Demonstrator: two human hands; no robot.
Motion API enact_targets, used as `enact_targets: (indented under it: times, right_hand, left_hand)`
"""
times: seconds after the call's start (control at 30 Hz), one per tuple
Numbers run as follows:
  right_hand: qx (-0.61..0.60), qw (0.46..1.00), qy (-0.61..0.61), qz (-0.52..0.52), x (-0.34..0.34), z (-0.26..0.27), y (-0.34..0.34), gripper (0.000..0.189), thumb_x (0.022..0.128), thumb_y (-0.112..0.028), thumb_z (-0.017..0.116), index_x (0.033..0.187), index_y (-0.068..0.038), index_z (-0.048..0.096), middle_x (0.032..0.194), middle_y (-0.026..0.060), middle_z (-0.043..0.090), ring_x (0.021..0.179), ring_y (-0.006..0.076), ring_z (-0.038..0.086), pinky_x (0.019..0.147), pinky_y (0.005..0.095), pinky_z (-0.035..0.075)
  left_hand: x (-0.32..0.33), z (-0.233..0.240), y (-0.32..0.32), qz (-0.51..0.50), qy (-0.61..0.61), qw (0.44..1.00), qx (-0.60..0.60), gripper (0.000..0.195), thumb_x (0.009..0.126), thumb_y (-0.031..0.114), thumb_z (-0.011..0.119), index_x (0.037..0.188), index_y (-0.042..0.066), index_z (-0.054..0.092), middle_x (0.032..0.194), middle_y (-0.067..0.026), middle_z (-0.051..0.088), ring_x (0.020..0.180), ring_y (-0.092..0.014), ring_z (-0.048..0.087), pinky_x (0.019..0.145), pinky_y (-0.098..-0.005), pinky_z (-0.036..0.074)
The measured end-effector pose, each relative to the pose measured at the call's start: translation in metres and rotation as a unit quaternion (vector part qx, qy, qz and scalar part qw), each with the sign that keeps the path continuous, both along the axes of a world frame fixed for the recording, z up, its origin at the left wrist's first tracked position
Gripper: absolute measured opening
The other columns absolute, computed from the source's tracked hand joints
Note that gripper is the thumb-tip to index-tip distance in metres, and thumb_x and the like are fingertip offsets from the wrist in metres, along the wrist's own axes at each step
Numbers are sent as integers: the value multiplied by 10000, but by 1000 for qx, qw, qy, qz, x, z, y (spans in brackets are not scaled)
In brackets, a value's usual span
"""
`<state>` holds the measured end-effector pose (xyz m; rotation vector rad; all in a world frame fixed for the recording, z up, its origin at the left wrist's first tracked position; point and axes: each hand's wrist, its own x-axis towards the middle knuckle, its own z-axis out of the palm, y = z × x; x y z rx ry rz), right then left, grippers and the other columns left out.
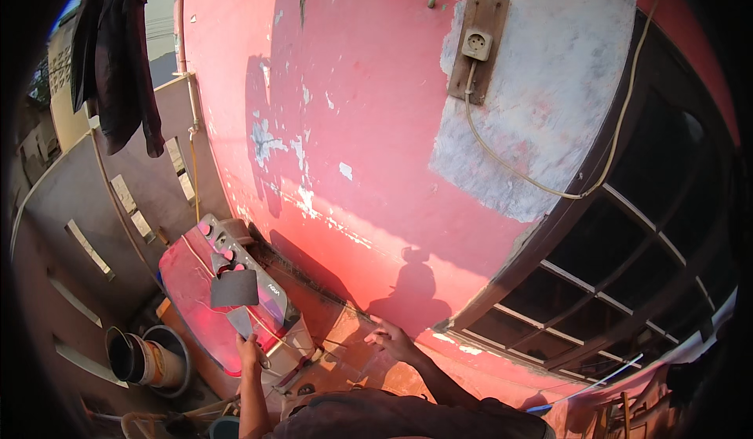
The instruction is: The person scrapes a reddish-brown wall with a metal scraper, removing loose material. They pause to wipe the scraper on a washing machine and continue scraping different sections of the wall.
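Note:
My left hand (251, 349) grips the handle of a putty knife (240, 322), its broad metal blade pointing up and away from me, over the top of a pink and grey washing machine (188, 292). Just beyond the blade a dark sheet of sandpaper (235, 288) lies curled on the machine, with a smaller dark piece (219, 261) near the knobs. My right hand (388, 340) is held out in front of the wall's foot with its fingers apart and nothing in it. Ahead stands a pink wall (365, 115) with flaked paint and a whitish patch (529, 121).
A socket (476, 45) on a wooden board has a cable (512, 171) looping across the wall to a dark-framed window (623, 262). Buckets (159, 361) stand in a basin at lower left. Dark clothes (120, 56) hang at upper left, before a low grey wall (65, 198).

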<state>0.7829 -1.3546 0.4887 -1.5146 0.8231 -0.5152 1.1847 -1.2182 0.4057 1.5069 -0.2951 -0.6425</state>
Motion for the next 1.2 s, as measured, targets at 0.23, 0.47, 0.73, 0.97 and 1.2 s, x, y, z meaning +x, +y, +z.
enact_targets:
  times: [0.23,0.47,0.73,0.97,1.2]
  right_hand:
    - [44,995,-49,-79,32,-8,13,606,1048,-113,516,1593,-73,254,1128,124,701,969,165,672,808,306,547]
    - [3,997,-40,-62,98,6,17,603,1047,-122,518,1592,-76,265,1111,120,700,988,161,669,806,304,544]
    - [37,990,-21,-138,123,-11,52,611,1044,-149,535,1592,-81,274,1100,95,698,974,130,667,780,275,545]
    - [42,992,-29,-118,167,-8,63,602,1045,-119,522,1586,-57,268,1113,105,702,991,152,664,811,293,549]
    - [61,989,-64,-121,195,1,56,616,1039,-127,534,1591,-61,269,1099,104,679,956,145,661,793,280,551]
  left_hand:
    - [76,-17,-29,-36,17,999,19,335,877,-15,548,1207,12,498,852,-74,590,675,-182,591,590,-350,494]
    - [149,-96,-30,35,-106,991,78,562,843,-63,569,1371,3,387,1082,-123,587,804,-191,617,713,-343,525]
    - [105,-26,-30,-47,78,988,123,902,829,-97,519,1597,106,94,1131,-214,590,827,-285,662,681,-400,545]
    - [159,-100,-17,-23,122,992,2,685,885,-38,527,1512,84,282,784,-123,579,461,-228,570,373,-365,428]
    - [181,-133,-13,-49,65,991,102,520,934,143,585,1394,-65,462,1072,-114,621,919,-195,638,762,-351,510]
